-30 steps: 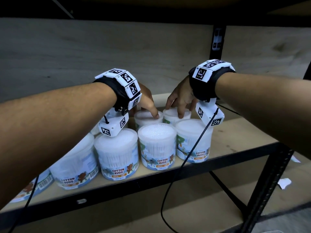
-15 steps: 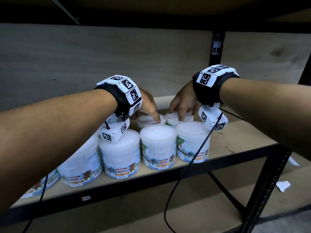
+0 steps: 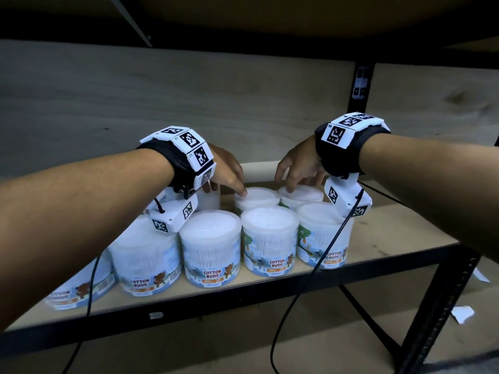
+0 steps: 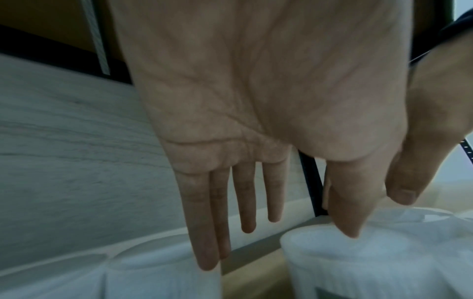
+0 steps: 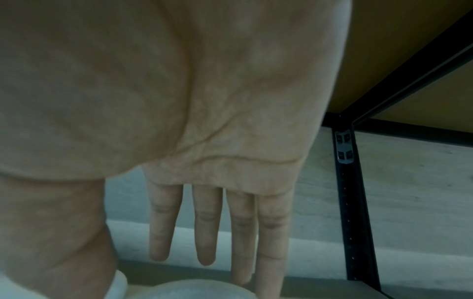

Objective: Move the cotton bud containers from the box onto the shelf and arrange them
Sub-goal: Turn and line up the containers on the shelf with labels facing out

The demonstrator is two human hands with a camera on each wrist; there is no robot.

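Several white cotton bud containers stand in two rows on the wooden shelf (image 3: 391, 238). The front row carries "COTTON BUDS" labels (image 3: 212, 273). My left hand (image 3: 229, 176) reaches over the front row, its thumb tip resting on the lid of the back middle container (image 3: 259, 201). In the left wrist view the left hand (image 4: 256, 141) has straight fingers hanging down beside another container (image 4: 158, 273), holding nothing. My right hand (image 3: 297, 168) touches the lid of the back right container (image 3: 305, 194) with a fingertip. In the right wrist view its fingers (image 5: 204, 232) are straight above a lid (image 5: 199, 289). The box is out of view.
A pale back panel (image 3: 162, 109) closes the shelf close behind the back row. The shelf above hangs low overhead. A black upright (image 3: 437, 306) stands at the front right, with bare shelf board to the right of the containers. Cables (image 3: 294, 298) dangle from both wrists. Paper scraps (image 3: 463, 314) lie on the floor.
Both hands stay on the back-row lids with almost no shift. The head view has tilted slightly, so the shelf sits a little lower in the frame.
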